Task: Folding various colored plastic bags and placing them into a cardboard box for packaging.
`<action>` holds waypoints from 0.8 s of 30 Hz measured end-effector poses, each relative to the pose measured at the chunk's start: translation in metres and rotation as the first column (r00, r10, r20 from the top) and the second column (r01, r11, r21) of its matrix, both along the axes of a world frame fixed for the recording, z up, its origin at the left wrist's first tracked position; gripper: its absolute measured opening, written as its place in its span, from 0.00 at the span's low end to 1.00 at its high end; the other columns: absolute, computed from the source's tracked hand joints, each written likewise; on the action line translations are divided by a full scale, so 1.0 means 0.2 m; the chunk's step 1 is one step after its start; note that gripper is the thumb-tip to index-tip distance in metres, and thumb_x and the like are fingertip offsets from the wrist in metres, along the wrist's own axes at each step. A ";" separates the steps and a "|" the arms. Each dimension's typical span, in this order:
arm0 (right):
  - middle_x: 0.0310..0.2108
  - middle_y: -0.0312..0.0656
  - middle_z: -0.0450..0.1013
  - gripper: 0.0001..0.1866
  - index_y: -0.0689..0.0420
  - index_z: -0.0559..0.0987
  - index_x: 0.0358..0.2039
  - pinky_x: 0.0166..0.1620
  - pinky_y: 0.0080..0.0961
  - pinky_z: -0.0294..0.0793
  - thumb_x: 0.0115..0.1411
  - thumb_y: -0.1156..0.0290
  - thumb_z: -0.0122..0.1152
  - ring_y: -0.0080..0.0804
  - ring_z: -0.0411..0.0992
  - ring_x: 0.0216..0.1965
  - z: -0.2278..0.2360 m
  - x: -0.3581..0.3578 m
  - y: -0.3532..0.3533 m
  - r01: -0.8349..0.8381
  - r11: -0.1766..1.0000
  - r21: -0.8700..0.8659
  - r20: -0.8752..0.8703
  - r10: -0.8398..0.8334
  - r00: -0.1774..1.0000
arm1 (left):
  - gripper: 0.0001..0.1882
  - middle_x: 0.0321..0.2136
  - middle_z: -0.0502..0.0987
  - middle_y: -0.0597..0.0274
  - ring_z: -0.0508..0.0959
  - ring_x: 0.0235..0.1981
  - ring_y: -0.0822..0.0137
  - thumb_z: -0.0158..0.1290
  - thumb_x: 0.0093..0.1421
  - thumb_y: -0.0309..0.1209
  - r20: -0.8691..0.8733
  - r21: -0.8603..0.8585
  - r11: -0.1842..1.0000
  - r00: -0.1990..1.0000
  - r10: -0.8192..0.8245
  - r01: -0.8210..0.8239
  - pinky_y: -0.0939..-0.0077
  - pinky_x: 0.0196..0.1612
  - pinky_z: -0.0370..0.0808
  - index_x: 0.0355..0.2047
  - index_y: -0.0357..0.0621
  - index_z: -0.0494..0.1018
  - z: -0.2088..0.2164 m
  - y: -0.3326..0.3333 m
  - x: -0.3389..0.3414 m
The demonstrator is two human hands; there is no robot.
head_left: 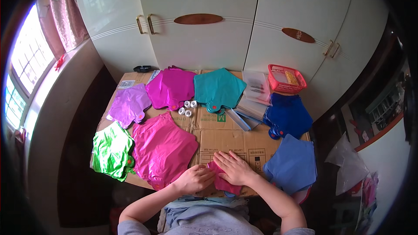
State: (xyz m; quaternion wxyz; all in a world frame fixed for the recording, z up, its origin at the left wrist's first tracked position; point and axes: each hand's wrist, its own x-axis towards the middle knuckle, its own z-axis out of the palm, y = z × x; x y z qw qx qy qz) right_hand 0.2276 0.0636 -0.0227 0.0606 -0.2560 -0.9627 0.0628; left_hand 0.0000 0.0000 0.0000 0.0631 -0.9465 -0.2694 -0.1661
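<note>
A folded magenta-pink piece of foil (225, 185), which looks like a flat foil balloon, lies at the near edge of the cardboard-topped table. Resting on it is my right hand (234, 168), its fingers stretched out and pressing flat. My left hand (198, 179) is closed, the fingertips pinched at the foil's left edge. Just left of that hand spreads a stack of larger pink foil balloons (163, 148). To the right of my right arm sits a stack of light blue ones (291, 165).
Around the cardboard (217, 141) lie foil stacks in green (111, 150), lilac (129, 103), purple (171, 88), teal (219, 89) and dark blue (289, 114). White rolls (187, 108), clear plastic sleeves (256, 109) and a red basket (285, 88) stand among them. Cabinets (196, 43) close off the far side.
</note>
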 end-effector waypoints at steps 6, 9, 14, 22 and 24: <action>0.66 0.42 0.51 0.34 0.57 0.55 0.65 0.68 0.41 0.42 0.63 0.51 0.44 0.34 0.47 0.68 -0.01 -0.01 -0.01 -0.007 1.000 0.021 -0.011 0.008 1.000 | 0.15 0.37 0.79 0.62 0.78 0.39 0.69 0.55 0.50 0.32 0.031 0.130 0.982 0.990 -0.140 0.134 0.76 0.42 0.74 0.38 0.41 0.78 0.00 0.01 0.02; 0.66 0.42 0.52 0.34 0.57 0.56 0.65 0.68 0.41 0.42 0.64 0.51 0.43 0.34 0.47 0.68 -0.02 0.00 -0.01 -0.003 1.000 0.021 -0.006 0.003 1.000 | 0.14 0.36 0.79 0.62 0.79 0.37 0.70 0.55 0.50 0.33 0.070 0.165 0.977 0.986 -0.149 0.136 0.77 0.39 0.75 0.37 0.41 0.78 -0.02 0.01 0.04; 0.66 0.41 0.51 0.33 0.56 0.56 0.64 0.68 0.41 0.42 0.64 0.51 0.43 0.34 0.47 0.68 -0.02 0.00 -0.01 0.003 1.000 0.012 -0.009 -0.003 1.000 | 0.12 0.33 0.78 0.64 0.79 0.37 0.70 0.55 0.47 0.33 0.057 0.221 0.966 0.987 -0.151 0.135 0.79 0.37 0.75 0.32 0.44 0.77 -0.05 0.00 0.05; 0.66 0.41 0.53 0.33 0.55 0.57 0.64 0.67 0.42 0.44 0.63 0.50 0.44 0.34 0.49 0.67 -0.02 0.00 -0.02 0.009 0.999 0.031 -0.041 -0.008 0.999 | 0.13 0.33 0.78 0.66 0.78 0.39 0.69 0.54 0.45 0.34 0.020 0.154 0.986 0.998 -0.062 0.058 0.78 0.37 0.76 0.32 0.44 0.77 -0.09 -0.05 0.09; 0.65 0.41 0.54 0.33 0.55 0.58 0.64 0.67 0.42 0.45 0.63 0.50 0.45 0.35 0.50 0.67 -0.01 0.00 -0.02 0.011 0.999 0.034 -0.048 -0.009 0.999 | 0.14 0.33 0.78 0.66 0.79 0.40 0.69 0.54 0.45 0.33 0.027 0.145 0.989 0.999 -0.038 0.034 0.78 0.38 0.76 0.33 0.43 0.77 -0.09 -0.07 0.09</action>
